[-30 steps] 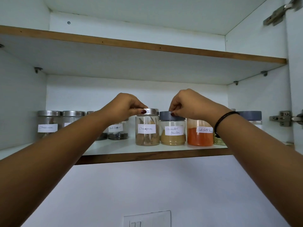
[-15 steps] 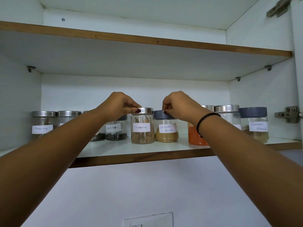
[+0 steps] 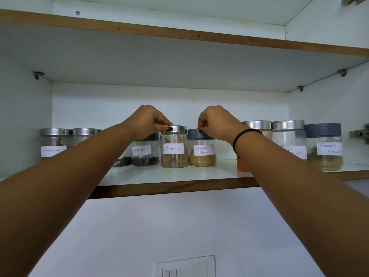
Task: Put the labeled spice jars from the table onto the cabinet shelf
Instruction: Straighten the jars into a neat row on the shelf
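A row of labeled glass spice jars stands on the white cabinet shelf. My left hand pinches the steel lid of the cinnamon jar, which holds brown sticks. My right hand grips the grey lid of the coriander powder jar just to its right. Both jars rest on the shelf, side by side. A black pepper jar stands left of them, partly behind my left wrist. An orange-filled jar is mostly hidden by my right forearm.
Two steel-lidded jars stand at the shelf's far left, a fennel jar and a garam masala jar at the right. An upper shelf hangs above. A door hinge sits at the right wall; a switch plate below.
The view has shifted so the jars sit further left in frame and the right-hand jars show. Both hands keep their hold on the same two lids.
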`<action>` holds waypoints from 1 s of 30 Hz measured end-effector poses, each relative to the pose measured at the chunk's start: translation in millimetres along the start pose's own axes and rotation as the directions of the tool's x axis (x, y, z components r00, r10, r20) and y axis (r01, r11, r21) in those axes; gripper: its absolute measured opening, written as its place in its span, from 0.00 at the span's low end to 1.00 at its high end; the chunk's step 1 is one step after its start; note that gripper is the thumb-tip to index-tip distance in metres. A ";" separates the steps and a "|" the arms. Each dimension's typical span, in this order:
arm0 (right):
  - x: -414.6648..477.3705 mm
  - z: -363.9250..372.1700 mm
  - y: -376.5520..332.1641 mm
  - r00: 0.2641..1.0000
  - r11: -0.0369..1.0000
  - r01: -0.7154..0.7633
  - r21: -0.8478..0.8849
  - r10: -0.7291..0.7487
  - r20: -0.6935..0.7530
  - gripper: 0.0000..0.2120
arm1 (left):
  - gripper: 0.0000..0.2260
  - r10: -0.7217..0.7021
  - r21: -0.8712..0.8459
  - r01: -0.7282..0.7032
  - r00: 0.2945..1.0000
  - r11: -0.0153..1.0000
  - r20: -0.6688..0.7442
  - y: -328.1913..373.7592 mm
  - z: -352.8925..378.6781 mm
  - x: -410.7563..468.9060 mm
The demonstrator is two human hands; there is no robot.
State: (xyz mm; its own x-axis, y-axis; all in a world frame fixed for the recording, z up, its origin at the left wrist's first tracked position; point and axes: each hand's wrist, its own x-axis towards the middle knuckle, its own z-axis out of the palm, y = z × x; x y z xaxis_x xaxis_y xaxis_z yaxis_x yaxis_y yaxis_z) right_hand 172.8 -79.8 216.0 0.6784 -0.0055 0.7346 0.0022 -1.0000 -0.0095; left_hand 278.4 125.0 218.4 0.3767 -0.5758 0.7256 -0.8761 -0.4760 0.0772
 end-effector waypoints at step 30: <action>17.6 46.3 8.6 0.997 0.999 0.022 0.027 -0.020 -0.071 0.15 | 0.11 -0.029 0.077 0.031 0.999 0.997 -0.018 -29.2 18.1 17.6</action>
State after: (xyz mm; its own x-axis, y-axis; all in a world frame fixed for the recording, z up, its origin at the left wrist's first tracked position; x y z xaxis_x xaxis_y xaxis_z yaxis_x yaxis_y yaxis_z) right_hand 218.8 -88.1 197.4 0.6241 0.0135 0.7813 0.0364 -0.9993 -0.0119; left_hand 316.1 116.8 216.5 0.3967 -0.5492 0.7355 -0.8385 -0.5429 0.0468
